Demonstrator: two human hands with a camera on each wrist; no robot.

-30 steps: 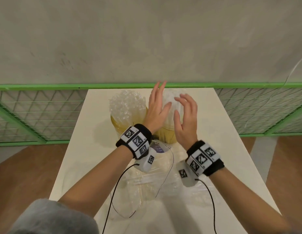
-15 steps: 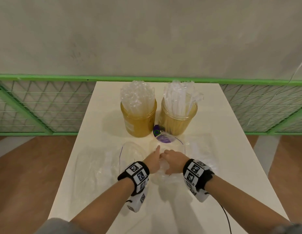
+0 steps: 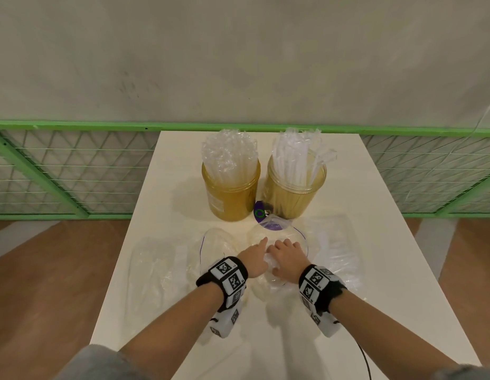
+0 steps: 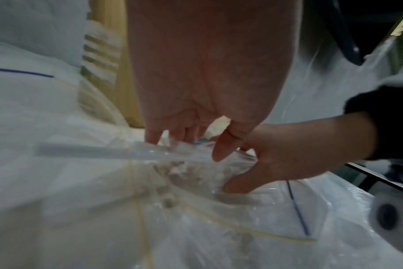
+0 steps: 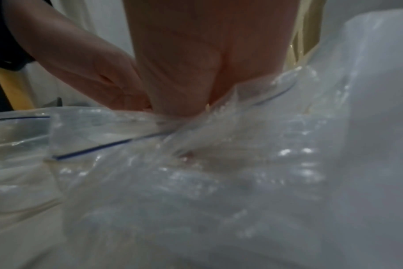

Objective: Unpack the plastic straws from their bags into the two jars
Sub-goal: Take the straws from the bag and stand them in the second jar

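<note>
Together left grip [image 3: 254,258], right grip [image 3: 285,258] pinch bag [image 3: 279,234].

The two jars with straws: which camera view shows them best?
The head view: both jars, the left jar and the right jar, stand whole and upright, filled with straws. The wrist views show only yellow slivers of a jar behind the hands.
</note>
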